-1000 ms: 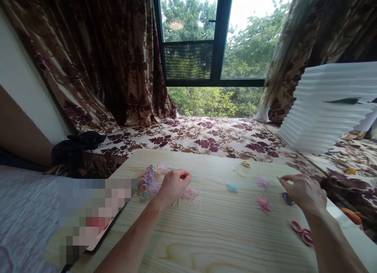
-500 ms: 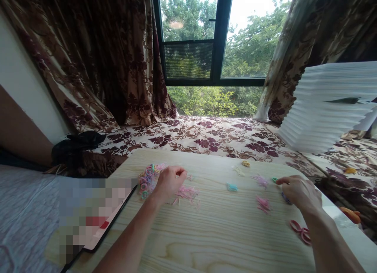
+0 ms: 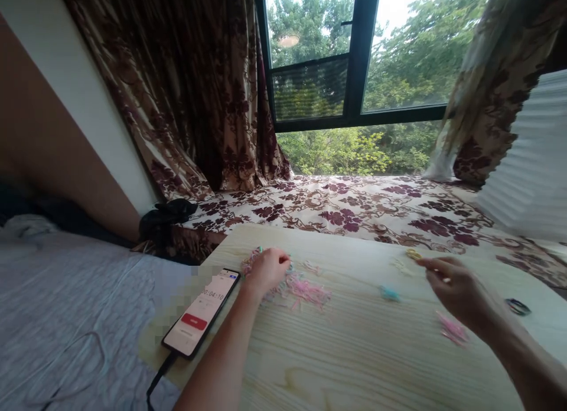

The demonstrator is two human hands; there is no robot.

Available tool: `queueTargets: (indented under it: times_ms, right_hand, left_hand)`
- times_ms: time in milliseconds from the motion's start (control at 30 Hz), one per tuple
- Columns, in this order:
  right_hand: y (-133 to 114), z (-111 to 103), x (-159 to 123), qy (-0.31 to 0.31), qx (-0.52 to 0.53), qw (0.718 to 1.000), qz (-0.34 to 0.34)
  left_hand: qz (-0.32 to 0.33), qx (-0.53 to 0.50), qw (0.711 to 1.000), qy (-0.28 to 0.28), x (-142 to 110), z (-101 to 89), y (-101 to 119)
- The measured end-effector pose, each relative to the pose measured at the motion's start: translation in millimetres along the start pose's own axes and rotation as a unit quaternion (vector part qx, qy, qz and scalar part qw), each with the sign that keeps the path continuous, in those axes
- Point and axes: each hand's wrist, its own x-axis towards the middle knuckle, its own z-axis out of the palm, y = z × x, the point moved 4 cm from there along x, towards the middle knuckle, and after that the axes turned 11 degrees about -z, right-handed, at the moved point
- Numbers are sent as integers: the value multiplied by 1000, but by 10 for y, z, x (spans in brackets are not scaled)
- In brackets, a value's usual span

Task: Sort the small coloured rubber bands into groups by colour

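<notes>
My left hand [image 3: 269,271] is over the left pile of small hair ties [image 3: 250,261], thumb and forefinger pinched together; anything between them is too small to make out. My right hand [image 3: 458,290] reaches in from the right with its fingers pinched. Its fingertips are right at the yellow hair ties [image 3: 413,254] near the table's far edge; what they grip, if anything, does not show. Beside my left hand lie thin pink elastic bands [image 3: 310,292] in a loose heap. Between the hands sits a small turquoise bunch [image 3: 390,293]. A pink bunch [image 3: 452,329] lies below my right hand.
Dark hair ties [image 3: 518,306] lie right of my right wrist. A phone [image 3: 201,313] showing a timer rests on the left edge of the wooden table [image 3: 354,364], its cable hanging off. Behind are a patterned window seat [image 3: 345,213] and a pleated white object [image 3: 531,163].
My right hand has moved from the green hair tie to the yellow ones. My left hand stays pinched at its pile. The view has turned left, showing the phone's screen.
</notes>
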Motion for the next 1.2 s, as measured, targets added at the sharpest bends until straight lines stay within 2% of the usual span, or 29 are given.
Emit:
queueTargets:
  times_ms: [67,133,200,267,400,667,967,1200]
  right_hand:
    - [-396,195,-26,-48,73,994,-73]
    - [-731,350,-102,-83,122,980,-135]
    - [-933,466,-188,-112,140,971,-157]
    - [-1029,548,-257,-139,145,965,-168]
    - [-1049,620,-307,-169,136,959,-181]
    - [-1057,607,-309,-173,130,959,-183]
    - [-1078,536,-333,-171,128,961,-176]
    - [-1061,565,-337,-195,120,961,-157]
  left_hand:
    - [0,11,1000,-17,-6,15,-3]
    - [-13,26,1000,-11,0,16,-24]
    - [-27,42,999,6,15,18,-52]
    - [-33,50,998,14,32,37,-72]
    - [-12,59,998,-6,43,110,-61]
    - [21,90,995,-35,4,149,-20]
    - [43,130,991,-6,36,193,-29]
    - [0,136,990,-35,64,223,-81]
